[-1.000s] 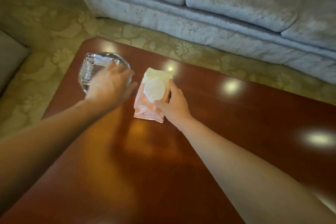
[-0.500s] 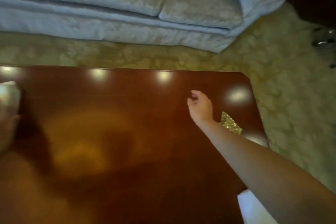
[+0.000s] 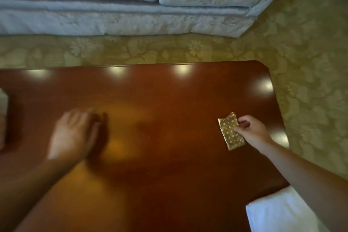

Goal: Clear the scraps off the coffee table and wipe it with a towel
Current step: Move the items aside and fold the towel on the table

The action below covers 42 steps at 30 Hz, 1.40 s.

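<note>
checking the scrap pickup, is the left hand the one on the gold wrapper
No, the right hand pinches the gold wrapper, while the blurred left hand is far from it over the coffee table.

Gold patterned wrapper (image 3: pixel 231 131) flat near coffee table's (image 3: pixel 160 90) right edge

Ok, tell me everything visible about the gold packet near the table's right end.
The gold packet is a small, flat, shiny rectangle, foil-like, printed with a pale repeating pattern. It lies slanted on the coffee table near its right edge. The right hand pinches its right side between thumb and fingers; whether it has left the surface cannot be told.
</note>
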Tool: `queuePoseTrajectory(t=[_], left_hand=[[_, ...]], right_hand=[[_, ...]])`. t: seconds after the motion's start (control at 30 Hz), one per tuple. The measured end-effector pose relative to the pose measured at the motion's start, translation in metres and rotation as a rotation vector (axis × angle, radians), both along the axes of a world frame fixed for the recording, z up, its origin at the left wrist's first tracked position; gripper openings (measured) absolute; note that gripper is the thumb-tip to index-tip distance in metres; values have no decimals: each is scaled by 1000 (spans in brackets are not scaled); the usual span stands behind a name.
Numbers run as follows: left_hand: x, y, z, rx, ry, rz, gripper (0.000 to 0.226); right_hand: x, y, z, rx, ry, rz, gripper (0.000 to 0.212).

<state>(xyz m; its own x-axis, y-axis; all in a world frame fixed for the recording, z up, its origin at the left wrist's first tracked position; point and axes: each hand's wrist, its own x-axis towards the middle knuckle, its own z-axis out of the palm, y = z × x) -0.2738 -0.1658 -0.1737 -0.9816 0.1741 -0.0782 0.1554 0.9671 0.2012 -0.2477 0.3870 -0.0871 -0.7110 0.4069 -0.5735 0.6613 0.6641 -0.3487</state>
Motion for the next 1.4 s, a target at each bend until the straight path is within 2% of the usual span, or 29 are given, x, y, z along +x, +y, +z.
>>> queuePoseTrajectory(t=[0.07,0.17,0.27,0.37,0.47,0.57,0.77,0.9,1.03,1.1,1.17,1.23,1.4], left_hand=[[14,73,74,155,-29,-39,36],[34,109,67,312,-234,42,42],[45,127,64,555,-440,257,46],[54,124,72,928,-628,549,56],[62,81,84,1121,-737,758,42],[74,30,96,1182,-691,812,15],[107,-85,114,1174,-465,963,20],[137,-170,109,1235,-298,1217,17],[162,-254,96,1326,-107,1583,10],[165,-286,89,1422,-76,1691,9],[160,-306,83,1506,-76,1732,9],[150,-320,77,1552,-64,1755,6],[117,-324,86,1573,-82,1703,10]], right_hand=[[3,-26,-3,-52,36,-8,11],[2,-73,-7,-187,38,47,7],[-5,-135,-4,-322,37,112,8],[-13,-202,5,-468,34,184,10],[-21,-269,12,-587,26,231,10],[-25,-327,15,-667,20,262,8],[-17,-460,14,-784,-35,388,7],[-7,-538,10,-779,-49,421,13],[-2,-593,1,-688,22,350,12],[-6,-620,-5,-572,137,308,22],[-18,-642,-9,-491,223,278,45],[-30,-665,-14,-463,205,288,55],[-43,-691,-21,-359,203,272,47]])
